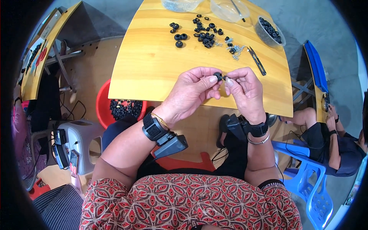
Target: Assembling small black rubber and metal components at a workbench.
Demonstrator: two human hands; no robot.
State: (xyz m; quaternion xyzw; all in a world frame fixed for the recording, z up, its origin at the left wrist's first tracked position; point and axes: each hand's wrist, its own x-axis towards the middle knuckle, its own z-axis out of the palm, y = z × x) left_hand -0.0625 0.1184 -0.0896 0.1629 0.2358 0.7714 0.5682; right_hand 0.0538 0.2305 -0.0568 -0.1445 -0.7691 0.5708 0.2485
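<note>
Above the near edge of the wooden table, my left hand [188, 93] pinches a round black plastic part [218, 76], like a small wheel, between thumb and fingers. Facing it, my right hand [247, 92] has thumb and fingertips closed on a small dark piece [225, 78] at the round part's right side. The piece is too small to name, and whether the two parts touch I cannot tell. Beyond my hands lie a heap of black plastic parts [207, 40], several round black parts [179, 44] and a scatter of small silvery pieces [238, 50].
Black thread snips [257, 61] rest on the table [145, 73] at the right. A clear tub of black parts [284, 39] and two clear containers [229, 11] stand farther back. Below the left edge sits a red basin [102, 100]. Another person [341, 149] works at the right.
</note>
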